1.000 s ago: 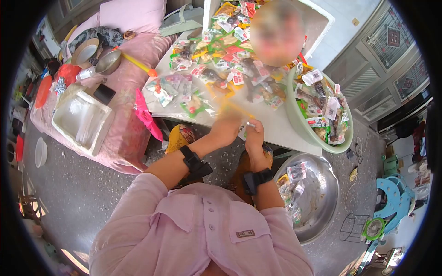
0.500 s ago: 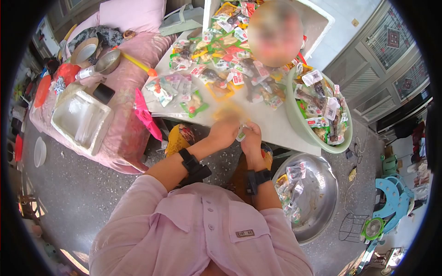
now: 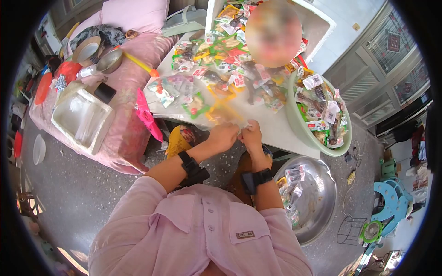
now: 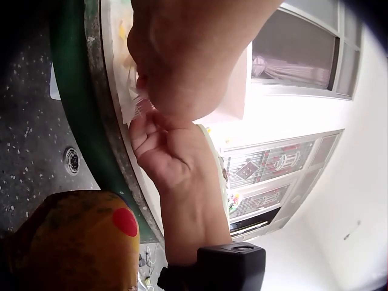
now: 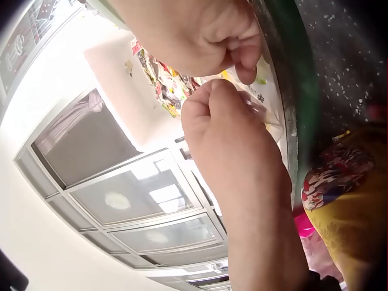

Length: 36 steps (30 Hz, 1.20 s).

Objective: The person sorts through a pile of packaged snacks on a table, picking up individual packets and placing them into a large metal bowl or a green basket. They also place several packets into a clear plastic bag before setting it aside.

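My left hand [image 3: 224, 137] and right hand [image 3: 251, 136] are close together over the table's front edge. The left pinches a clear plastic packet [image 5: 257, 108] with yellow parts, blurred in the head view. My right hand's curled fingers pinch the packet's near edge, where a pale, striped piece [image 4: 144, 108] shows between the hands in the left wrist view. Much of the packet is hidden behind the hands. Beyond them on the white table [image 3: 287, 130] lie many sealed food packets [image 3: 235, 78], with a green-edged one [image 3: 196, 105] nearest the left hand.
At right a pale green basin [image 3: 292, 112] is full of packets. Below it on the floor, a steel basin [image 3: 317, 202] holds several more. A white foam box [image 3: 321, 27] stands behind the pile. On the pink-covered bed [image 3: 131, 87] sits another foam box [image 3: 83, 117].
The right hand first dropped beside the left, a pale label at its fingertips, then shifted slightly. The yellow-edged clear packet has moved about with the hands and now spreads beyond the left one.
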Each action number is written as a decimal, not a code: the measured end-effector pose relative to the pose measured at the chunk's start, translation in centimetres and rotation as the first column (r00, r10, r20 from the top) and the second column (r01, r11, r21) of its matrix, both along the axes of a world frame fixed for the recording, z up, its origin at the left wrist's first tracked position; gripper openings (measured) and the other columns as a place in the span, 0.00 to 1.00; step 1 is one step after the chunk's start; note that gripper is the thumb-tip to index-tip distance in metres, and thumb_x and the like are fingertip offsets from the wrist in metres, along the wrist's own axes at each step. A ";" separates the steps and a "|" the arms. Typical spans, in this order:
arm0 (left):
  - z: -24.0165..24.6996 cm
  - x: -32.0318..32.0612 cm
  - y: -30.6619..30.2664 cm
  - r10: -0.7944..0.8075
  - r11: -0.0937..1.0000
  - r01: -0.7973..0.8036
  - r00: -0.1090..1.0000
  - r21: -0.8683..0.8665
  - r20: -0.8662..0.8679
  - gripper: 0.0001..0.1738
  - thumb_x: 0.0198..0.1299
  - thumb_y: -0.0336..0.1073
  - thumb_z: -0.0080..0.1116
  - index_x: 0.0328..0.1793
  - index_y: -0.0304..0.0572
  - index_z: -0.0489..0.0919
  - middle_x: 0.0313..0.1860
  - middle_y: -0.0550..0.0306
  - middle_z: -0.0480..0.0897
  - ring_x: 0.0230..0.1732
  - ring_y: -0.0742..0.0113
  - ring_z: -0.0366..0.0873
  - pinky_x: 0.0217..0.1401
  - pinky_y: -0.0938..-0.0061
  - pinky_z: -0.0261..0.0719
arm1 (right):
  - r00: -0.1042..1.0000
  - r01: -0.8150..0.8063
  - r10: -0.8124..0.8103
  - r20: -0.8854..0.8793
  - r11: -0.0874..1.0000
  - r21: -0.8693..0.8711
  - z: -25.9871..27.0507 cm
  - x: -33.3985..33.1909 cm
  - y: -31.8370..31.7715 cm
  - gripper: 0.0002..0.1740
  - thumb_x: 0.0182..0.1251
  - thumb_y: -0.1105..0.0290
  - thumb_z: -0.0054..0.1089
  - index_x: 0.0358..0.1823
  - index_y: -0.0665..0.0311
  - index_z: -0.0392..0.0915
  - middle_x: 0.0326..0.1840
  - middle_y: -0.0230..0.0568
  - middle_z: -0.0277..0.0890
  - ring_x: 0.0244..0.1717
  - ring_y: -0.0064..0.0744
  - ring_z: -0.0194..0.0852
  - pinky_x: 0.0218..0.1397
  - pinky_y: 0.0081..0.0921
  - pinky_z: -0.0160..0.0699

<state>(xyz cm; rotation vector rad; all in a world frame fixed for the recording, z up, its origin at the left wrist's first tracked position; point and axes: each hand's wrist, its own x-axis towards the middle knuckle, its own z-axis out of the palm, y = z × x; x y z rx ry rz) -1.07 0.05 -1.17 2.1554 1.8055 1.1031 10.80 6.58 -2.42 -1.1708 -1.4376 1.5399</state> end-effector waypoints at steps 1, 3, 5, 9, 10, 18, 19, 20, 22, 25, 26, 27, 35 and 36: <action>0.1 0.1 0.1 0.006 1.000 -0.006 1.000 0.000 0.017 0.03 0.47 0.32 0.46 0.28 0.42 0.69 0.24 0.50 0.72 0.28 0.50 0.71 0.27 0.60 0.68 | 0.995 0.013 -0.016 -0.100 1.000 -0.025 -0.6 -0.7 0.0 0.25 0.50 0.79 0.46 0.52 0.71 0.53 0.25 0.40 0.67 0.19 0.24 0.66 0.17 0.19 0.64; 0.3 0.2 0.2 0.021 1.000 -0.021 0.998 0.001 0.052 0.03 0.45 0.32 0.46 0.26 0.43 0.69 0.24 0.51 0.72 0.30 0.51 0.71 0.28 0.60 0.68 | 0.974 0.039 -0.058 -0.221 0.995 -0.089 -0.8 -1.3 0.0 0.25 0.50 0.79 0.46 0.52 0.70 0.52 0.26 0.39 0.67 0.22 0.24 0.66 0.18 0.19 0.63; 0.2 -0.3 0.2 0.020 1.000 -0.019 0.999 -0.013 0.032 0.03 0.46 0.32 0.46 0.28 0.44 0.70 0.24 0.51 0.72 0.29 0.51 0.71 0.28 0.60 0.68 | 0.960 0.064 -0.107 -0.260 0.984 -0.169 -0.3 -1.7 -0.1 0.24 0.51 0.78 0.45 0.52 0.69 0.53 0.26 0.38 0.66 0.24 0.24 0.67 0.20 0.19 0.63; 0.3 -0.5 0.1 -0.090 0.996 0.091 0.995 -0.023 0.044 0.04 0.46 0.31 0.47 0.30 0.44 0.69 0.24 0.51 0.71 0.29 0.50 0.71 0.29 0.61 0.68 | 0.997 -0.047 0.037 -0.063 0.986 -0.162 0.3 0.2 0.7 0.25 0.55 0.73 0.45 0.55 0.65 0.51 0.31 0.38 0.66 0.25 0.26 0.68 0.22 0.19 0.68; 0.2 -0.5 0.2 -0.090 0.996 0.090 0.996 -0.015 0.021 0.04 0.46 0.31 0.48 0.30 0.44 0.69 0.25 0.51 0.71 0.29 0.50 0.71 0.29 0.61 0.68 | 0.995 -0.045 0.023 -0.098 0.972 -0.232 0.8 0.4 0.8 0.25 0.56 0.72 0.45 0.55 0.64 0.51 0.30 0.38 0.66 0.25 0.26 0.68 0.23 0.20 0.68; -0.6 0.1 0.7 -0.092 0.994 0.091 0.996 -0.065 -0.013 0.07 0.45 0.33 0.50 0.33 0.45 0.70 0.25 0.51 0.71 0.29 0.51 0.71 0.30 0.62 0.68 | 0.938 0.016 -0.137 -0.318 0.934 -0.356 1.0 0.2 1.1 0.28 0.55 0.70 0.48 0.56 0.65 0.48 0.25 0.35 0.66 0.23 0.24 0.66 0.23 0.20 0.65; -0.6 0.0 0.4 -0.103 0.993 0.103 0.995 -0.055 -0.006 0.07 0.45 0.34 0.50 0.33 0.45 0.70 0.25 0.51 0.71 0.29 0.51 0.71 0.30 0.62 0.68 | 0.965 0.032 -0.113 -0.239 0.947 -0.318 1.2 0.0 0.8 0.28 0.55 0.70 0.48 0.56 0.66 0.48 0.26 0.36 0.66 0.22 0.24 0.66 0.21 0.20 0.65; -0.6 0.0 0.2 -0.115 0.992 0.115 0.993 -0.044 0.001 0.08 0.45 0.34 0.51 0.34 0.45 0.71 0.25 0.51 0.70 0.29 0.51 0.71 0.30 0.62 0.68 | 0.984 0.045 -0.092 -0.155 0.960 -0.277 1.2 0.0 0.6 0.29 0.55 0.70 0.49 0.56 0.67 0.48 0.27 0.37 0.67 0.21 0.24 0.65 0.20 0.19 0.65; -0.2 0.0 -0.3 -0.141 0.990 0.141 0.990 -0.008 0.023 0.09 0.46 0.35 0.52 0.34 0.44 0.71 0.25 0.51 0.70 0.29 0.51 0.71 0.31 0.62 0.69 | 0.998 0.022 -0.033 -0.050 0.980 -0.198 0.7 0.2 1.2 0.31 0.53 0.71 0.50 0.56 0.68 0.47 0.24 0.37 0.67 0.18 0.23 0.64 0.17 0.18 0.62; 0.7 -0.8 -1.5 -0.154 0.988 0.154 0.987 0.006 0.037 0.10 0.45 0.36 0.53 0.35 0.43 0.72 0.26 0.51 0.71 0.30 0.51 0.71 0.32 0.63 0.69 | 0.997 -0.017 0.026 0.071 0.992 -0.122 1.0 -0.3 1.3 0.32 0.50 0.73 0.51 0.56 0.70 0.48 0.20 0.37 0.67 0.14 0.21 0.62 0.12 0.16 0.58; 1.0 -1.1 -1.9 -0.142 0.989 0.143 0.989 -0.023 0.025 0.10 0.45 0.36 0.53 0.35 0.43 0.72 0.27 0.51 0.71 0.31 0.52 0.71 0.33 0.64 0.69 | 0.994 -0.029 0.040 0.104 0.994 -0.102 1.2 -0.4 1.3 0.32 0.50 0.74 0.51 0.56 0.70 0.49 0.19 0.36 0.66 0.13 0.20 0.62 0.11 0.15 0.56; 1.1 -1.3 -2.2 -0.131 0.990 0.132 0.991 -0.052 0.014 0.11 0.44 0.35 0.54 0.35 0.43 0.73 0.27 0.51 0.72 0.31 0.52 0.71 0.33 0.65 0.69 | 0.994 -0.026 0.036 0.102 0.995 -0.101 1.2 -0.4 1.3 0.31 0.49 0.74 0.51 0.55 0.71 0.50 0.19 0.36 0.66 0.13 0.21 0.62 0.12 0.15 0.57; 2.3 -4.0 -0.5 -0.032 0.986 0.041 0.998 0.161 -0.058 0.09 0.42 0.31 0.53 0.34 0.42 0.73 0.30 0.51 0.73 0.36 0.53 0.70 0.38 0.65 0.69 | 0.980 0.167 -0.175 0.097 0.982 0.086 0.0 1.7 2.5 0.27 0.48 0.77 0.49 0.53 0.73 0.55 0.21 0.38 0.67 0.16 0.21 0.62 0.16 0.17 0.61; 3.0 -4.4 0.0 -0.037 0.986 0.047 0.997 0.163 -0.064 0.09 0.42 0.30 0.52 0.33 0.42 0.73 0.30 0.51 0.73 0.37 0.53 0.70 0.39 0.65 0.69 | 0.974 0.167 -0.185 0.127 0.976 0.142 -0.2 2.1 2.6 0.26 0.48 0.77 0.48 0.52 0.73 0.56 0.21 0.38 0.67 0.17 0.21 0.63 0.17 0.17 0.62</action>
